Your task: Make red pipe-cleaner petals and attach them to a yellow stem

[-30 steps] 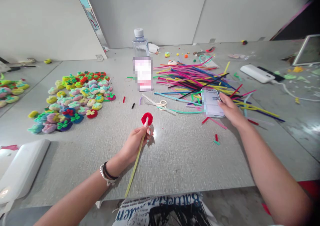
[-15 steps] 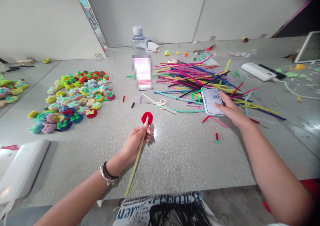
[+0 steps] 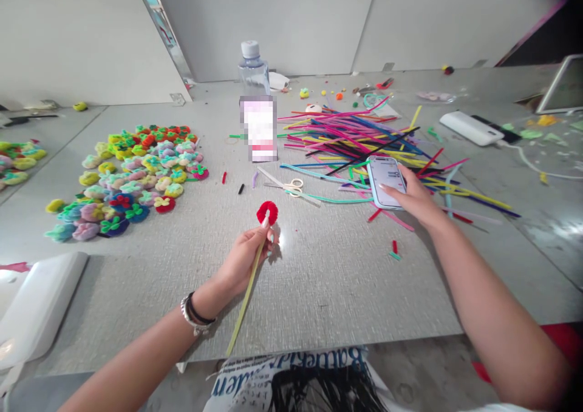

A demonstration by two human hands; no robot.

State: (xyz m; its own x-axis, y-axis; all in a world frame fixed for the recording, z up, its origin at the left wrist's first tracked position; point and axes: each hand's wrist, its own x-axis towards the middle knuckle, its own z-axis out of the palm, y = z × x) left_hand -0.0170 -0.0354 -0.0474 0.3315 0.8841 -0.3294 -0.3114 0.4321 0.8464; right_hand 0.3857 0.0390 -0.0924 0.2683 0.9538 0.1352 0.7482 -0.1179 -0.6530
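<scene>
Near the middle of the table, my left hand (image 3: pixel 249 253) is closed on a fuzzy red ring (image 3: pixel 267 213) and a yellow-green pipe cleaner (image 3: pixel 246 300), whose long end hangs toward the table's front edge. My right hand (image 3: pixel 416 198) grips the right side of a phone (image 3: pixel 386 182) with a lit screen, its thumb over the glass. The phone lies at the front of a loose heap of coloured pipe cleaners (image 3: pixel 346 136). Scissors with cream handles (image 3: pixel 296 187) rest beyond the red ring, among light blue and white strips.
Many small fuzzy fruit shapes (image 3: pixel 136 175) cover the table's left part. A clear bottle (image 3: pixel 253 75) stands at the back behind a pixelated upright object (image 3: pixel 259 127). A white box (image 3: pixel 40 303) sits front left; a white power bank (image 3: pixel 470 129) with a cable lies right.
The view has shifted very slightly. My right thumb has moved a little to the left over the phone's screen. My left hand keeps its hold on the red ring.
</scene>
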